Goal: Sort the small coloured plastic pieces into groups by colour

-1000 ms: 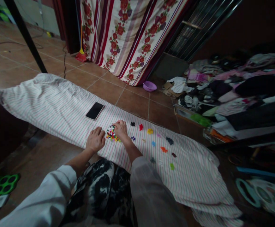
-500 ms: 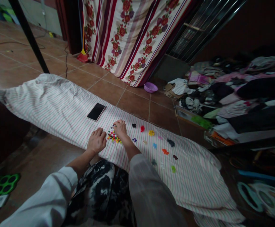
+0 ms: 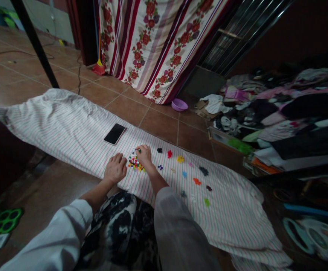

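Observation:
A mixed heap of small coloured pieces (image 3: 135, 164) lies on the striped cloth (image 3: 76, 126). My right hand (image 3: 144, 155) is at the heap's upper right edge, fingers bent together over small pieces; what they pinch is too small to name. My left hand (image 3: 115, 168) rests on the cloth just left of the heap, fingers slightly curled and a little apart. Right of my right hand lie small single-colour groups: black (image 3: 159, 150), red (image 3: 170, 154), yellow (image 3: 180, 159), dark blue (image 3: 160, 167), light blue (image 3: 184, 174), orange (image 3: 197, 181) and lime green (image 3: 207, 202).
A phone (image 3: 115, 134) lies on the cloth beyond my left hand. Past the cloth's far edge, a purple bowl (image 3: 179, 105) stands on the tiled floor near a flowered curtain (image 3: 144, 45). Piled clothes (image 3: 288, 109) fill the right side.
My right hand has shifted very slightly at the heap's edge, and a dark green piece now shows by its fingertips. My left hand has stayed in place.

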A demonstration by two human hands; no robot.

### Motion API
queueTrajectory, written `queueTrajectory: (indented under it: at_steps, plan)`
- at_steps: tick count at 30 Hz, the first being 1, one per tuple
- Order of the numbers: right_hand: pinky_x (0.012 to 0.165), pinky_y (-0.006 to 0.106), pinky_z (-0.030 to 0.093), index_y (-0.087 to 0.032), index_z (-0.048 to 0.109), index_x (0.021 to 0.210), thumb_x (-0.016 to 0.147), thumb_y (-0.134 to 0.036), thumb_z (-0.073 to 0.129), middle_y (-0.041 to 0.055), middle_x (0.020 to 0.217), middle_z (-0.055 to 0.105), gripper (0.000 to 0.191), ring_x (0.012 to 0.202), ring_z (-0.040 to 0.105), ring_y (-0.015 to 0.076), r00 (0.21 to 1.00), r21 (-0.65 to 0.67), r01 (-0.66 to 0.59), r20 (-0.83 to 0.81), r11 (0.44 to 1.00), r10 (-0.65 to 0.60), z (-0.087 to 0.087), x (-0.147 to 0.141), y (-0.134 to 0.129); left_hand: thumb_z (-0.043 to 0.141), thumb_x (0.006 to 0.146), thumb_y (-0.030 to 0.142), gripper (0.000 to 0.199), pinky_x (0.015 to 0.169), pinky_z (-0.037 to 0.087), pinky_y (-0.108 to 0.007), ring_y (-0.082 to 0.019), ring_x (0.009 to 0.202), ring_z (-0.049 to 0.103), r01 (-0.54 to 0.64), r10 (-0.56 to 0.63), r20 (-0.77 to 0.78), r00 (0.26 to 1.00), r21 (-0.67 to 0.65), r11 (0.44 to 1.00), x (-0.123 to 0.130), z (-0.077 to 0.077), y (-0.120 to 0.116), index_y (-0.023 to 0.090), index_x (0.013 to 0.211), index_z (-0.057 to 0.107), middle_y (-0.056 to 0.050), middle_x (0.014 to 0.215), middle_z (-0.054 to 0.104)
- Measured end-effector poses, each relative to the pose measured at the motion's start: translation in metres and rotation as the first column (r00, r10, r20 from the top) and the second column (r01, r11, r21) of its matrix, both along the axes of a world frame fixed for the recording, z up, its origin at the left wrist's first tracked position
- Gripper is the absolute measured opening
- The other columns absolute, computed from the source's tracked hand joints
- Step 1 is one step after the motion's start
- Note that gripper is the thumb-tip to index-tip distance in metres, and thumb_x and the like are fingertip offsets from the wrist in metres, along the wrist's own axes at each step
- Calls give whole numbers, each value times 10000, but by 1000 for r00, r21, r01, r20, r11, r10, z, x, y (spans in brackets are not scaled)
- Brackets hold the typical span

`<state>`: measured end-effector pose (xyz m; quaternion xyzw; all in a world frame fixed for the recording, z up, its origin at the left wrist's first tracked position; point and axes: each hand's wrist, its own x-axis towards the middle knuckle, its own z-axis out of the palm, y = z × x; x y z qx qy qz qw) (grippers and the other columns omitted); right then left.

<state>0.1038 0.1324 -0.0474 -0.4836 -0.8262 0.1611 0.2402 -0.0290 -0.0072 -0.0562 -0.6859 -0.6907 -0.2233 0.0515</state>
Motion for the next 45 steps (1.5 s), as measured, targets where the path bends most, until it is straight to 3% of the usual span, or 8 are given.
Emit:
queueTrajectory:
  at_steps: [10, 20, 28, 34, 38, 45]
  plan:
    - [829, 275, 476, -233, 665, 891, 834, -260, 565, -3, 858, 705, 118, 862, 648, 164, 960, -150, 187, -180, 971, -213, 4, 13, -15, 443, 862, 242, 287, 1007, 400, -430, -303, 1270, 472, -8, 8, -8, 1000, -23, 1000, -1, -2, -1, 175, 1076, 622, -147, 1292, 574]
    - [799, 253, 512, -236, 624, 883, 815, -236, 596, -24, 868, 712, 73, 836, 675, 138, 928, -276, 145, -295, 950, -227, 16, 31, -51, 412, 878, 263, 302, 1009, 384, -428, -291, 1239, 495, -6, 6, -2, 1000, -36, 999, -2, 4, -2, 172, 1067, 629, -146, 1281, 578]
    - [777, 244, 520, -244, 630, 881, 802, -216, 609, -26, 878, 718, 86, 812, 674, 134, 891, -296, 235, -315, 926, -327, 16, 71, -81, 361, 906, 284, 364, 952, 430, -445, -306, 1200, 529, -49, 48, -13, 999, -71, 996, 2, 7, -5, 167, 1128, 625, -153, 1312, 561]
    - [797, 257, 524, -262, 649, 934, 836, -277, 581, -27, 902, 717, 120, 836, 673, 132, 859, -244, 268, -376, 932, -346, 6, 114, -100, 266, 934, 328, 521, 1116, 310, -465, -317, 1406, 338, -62, 60, -13, 998, -147, 987, 7, 1, -14, 95, 1304, 550, -187, 1447, 467]
    - [815, 289, 525, -260, 667, 933, 847, -337, 565, -12, 909, 720, 153, 837, 675, 154, 824, -211, 358, -388, 910, -414, 2, 146, -110, 245, 932, 362, 597, 1161, 227, -476, -328, 1452, 251, -70, 58, -58, 997, -222, 972, 7, -2, -22, 66, 1410, 449, -195, 1519, 378]
    - [858, 310, 516, -248, 678, 944, 852, -378, 546, 4, 933, 727, 207, 881, 671, 167, 759, -241, 427, -429, 872, -490, 8, 179, -126, 268, 914, 391, 652, 1109, 255, -543, -403, 1431, 256, -90, 33, -165, 986, -347, 934, 11, 6, -20, 21, 1441, 375, -253, 1525, 329]
